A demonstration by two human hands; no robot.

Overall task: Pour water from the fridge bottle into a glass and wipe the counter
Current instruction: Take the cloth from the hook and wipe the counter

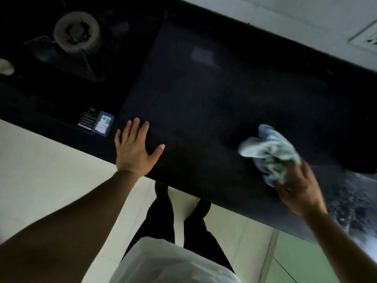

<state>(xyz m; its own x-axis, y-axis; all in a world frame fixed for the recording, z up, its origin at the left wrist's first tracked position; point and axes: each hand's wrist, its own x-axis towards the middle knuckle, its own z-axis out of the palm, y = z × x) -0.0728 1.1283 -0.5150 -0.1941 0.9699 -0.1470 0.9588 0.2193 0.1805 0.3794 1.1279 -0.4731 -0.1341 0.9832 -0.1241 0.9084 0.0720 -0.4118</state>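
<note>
**Sam:** Where is the cloth?

**Mia:** The cloth point(269, 152) is on the counter point(204, 94), close to the counter's front edge. It is light blue and all scrunched up.

**Sam:** Who has it?

**Mia:** The right hand point(299, 188) grips the near end of it, with fingers curled round the bunch. That hand looks a bit blurry. The left hand point(134, 148) lies flat at the counter's front edge too, with fingers straight, and it holds nothing.

**Sam:** Is the cloth hard to hold?

**Mia:** I think not. It looks soft, light and floppy, and it can't break. The loose end flops toward the back of the counter. I would grab the middle of the bunch and press down, so more cloth rubs the counter.

**Sam:** Could it slip?

**Mia:** Maybe, if it is wet. The counter looks smooth, so a good squeeze should help.

**Sam:** And the bottle and glass?

**Mia:** I can't see them here.
</note>
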